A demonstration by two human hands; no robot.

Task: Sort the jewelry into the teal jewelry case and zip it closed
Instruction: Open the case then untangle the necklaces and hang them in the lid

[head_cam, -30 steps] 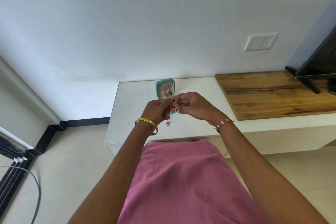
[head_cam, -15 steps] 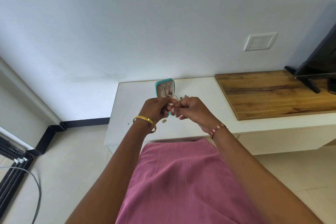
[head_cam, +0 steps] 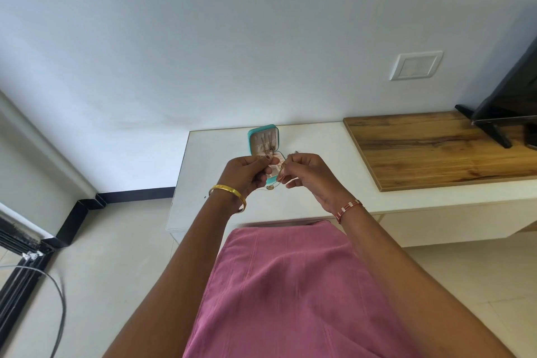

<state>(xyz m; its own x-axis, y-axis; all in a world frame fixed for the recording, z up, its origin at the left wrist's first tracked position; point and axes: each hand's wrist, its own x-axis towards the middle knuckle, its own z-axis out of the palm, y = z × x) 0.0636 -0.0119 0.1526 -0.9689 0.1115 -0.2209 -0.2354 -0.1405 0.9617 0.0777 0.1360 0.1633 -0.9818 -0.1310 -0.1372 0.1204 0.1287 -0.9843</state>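
Observation:
The teal jewelry case [head_cam: 263, 136] lies open on the white cabinet top [head_cam: 215, 154], its lid propped up with a few gold pieces hanging inside. Both my hands hover just in front of it. My left hand [head_cam: 246, 173] pinches one end of a thin gold necklace [head_cam: 273, 185] between thumb and fingertips. My right hand [head_cam: 309, 174] pinches the other end. The chain sags between them, and a small round pendant dangles below. The case's lower tray is partly hidden behind my hands.
A wooden board [head_cam: 436, 148] covers the cabinet's right part, with a black TV stand [head_cam: 494, 131] on it. A wall plate [head_cam: 415, 65] sits above. A small item [head_cam: 296, 152] lies right of the case. Grey cable [head_cam: 58, 293] runs along the floor at left.
My hands have drawn apart a little, stretching the necklace between them, and the pendant has shifted slightly. The case has not moved.

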